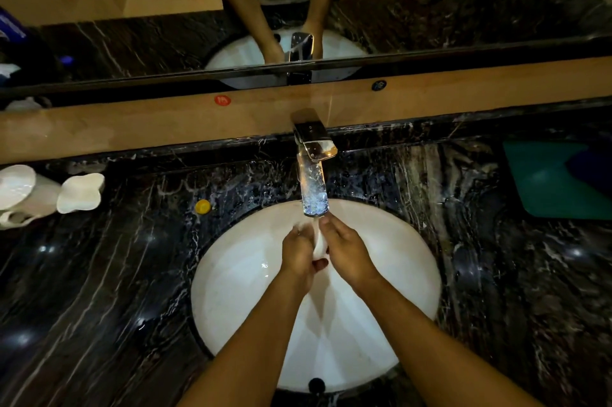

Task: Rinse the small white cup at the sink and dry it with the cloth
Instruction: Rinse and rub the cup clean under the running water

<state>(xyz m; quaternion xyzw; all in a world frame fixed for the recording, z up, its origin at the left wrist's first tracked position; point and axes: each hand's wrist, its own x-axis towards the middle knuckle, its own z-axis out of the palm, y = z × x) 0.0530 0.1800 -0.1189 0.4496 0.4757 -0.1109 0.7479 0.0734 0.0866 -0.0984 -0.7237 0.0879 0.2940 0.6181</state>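
Observation:
Over the white oval sink basin [231,284], both hands hold the small white cup [319,242] just under the chrome tap's spout [314,188]. My left hand [298,257] grips the cup from the left and my right hand [344,251] from the right, so only a narrow strip of white shows between them. I cannot tell whether water is running. A green cloth [556,181] lies flat on the dark marble counter at the far right, well away from both hands.
White ceramic pieces [81,193], one a wavy-edged dish, stand at the counter's left edge, and a small yellow cap [202,206] lies left of the tap. A wooden ledge [132,125] and a mirror rise behind the tap.

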